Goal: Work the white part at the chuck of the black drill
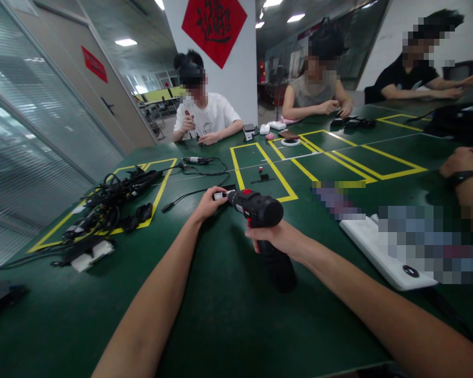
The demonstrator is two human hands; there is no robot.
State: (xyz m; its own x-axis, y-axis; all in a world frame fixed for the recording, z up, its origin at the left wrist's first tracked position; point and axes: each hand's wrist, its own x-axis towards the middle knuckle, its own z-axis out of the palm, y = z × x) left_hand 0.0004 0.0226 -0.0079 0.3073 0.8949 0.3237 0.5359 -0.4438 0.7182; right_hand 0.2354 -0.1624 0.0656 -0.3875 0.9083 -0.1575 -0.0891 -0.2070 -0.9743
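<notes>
- Right hand (274,233): fingers wrapped round the grip of a black drill (256,206), above the middle of the bench (220,325), nose pointing left.
- Left hand (208,205): pinching a small labelled part (219,196) by the drill's nose; whether they touch is unclear.
- Cables (116,197): heaped toward the bench's left edge.
- Person in white (216,113): at the far edge.

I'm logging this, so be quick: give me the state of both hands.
Left hand: fingers closed on a small black-and-white piece.
Right hand: closed, holding the power drill by its grip.
</notes>
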